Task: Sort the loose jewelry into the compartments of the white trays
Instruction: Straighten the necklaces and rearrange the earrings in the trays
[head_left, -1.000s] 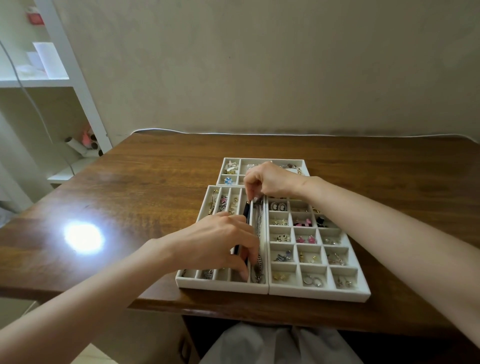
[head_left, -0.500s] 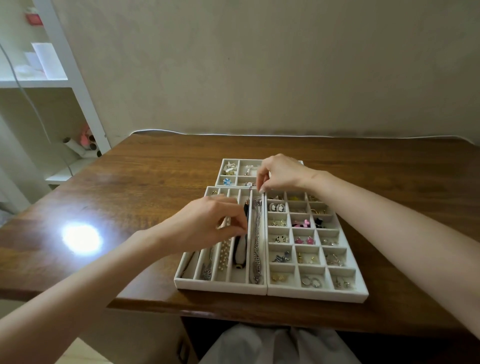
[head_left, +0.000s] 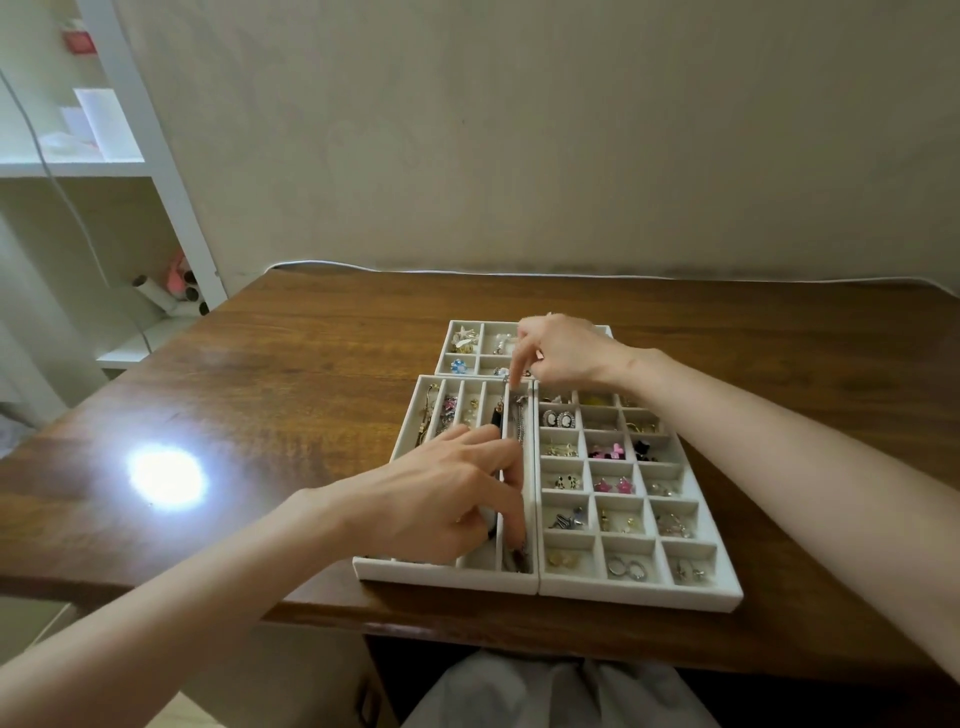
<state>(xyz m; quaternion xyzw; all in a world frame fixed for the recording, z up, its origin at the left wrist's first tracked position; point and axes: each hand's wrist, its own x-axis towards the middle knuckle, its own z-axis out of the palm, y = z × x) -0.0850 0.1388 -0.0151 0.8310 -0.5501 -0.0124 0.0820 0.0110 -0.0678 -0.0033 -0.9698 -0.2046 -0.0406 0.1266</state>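
Pinching chain (head_left: 521, 423) — right fingers (head_left: 514, 370); left fingers (head_left: 511, 483) pressing it.

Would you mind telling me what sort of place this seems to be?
Probably a room at home: a wooden table against a plain wall, a white shelf unit beside it, and white trays of jewelry.

The left hand (head_left: 447, 499) and right hand (head_left: 563, 353) are showing bare, forearms too; the person is wearing pale grey, creased cloth (head_left: 561, 691) over the lap.
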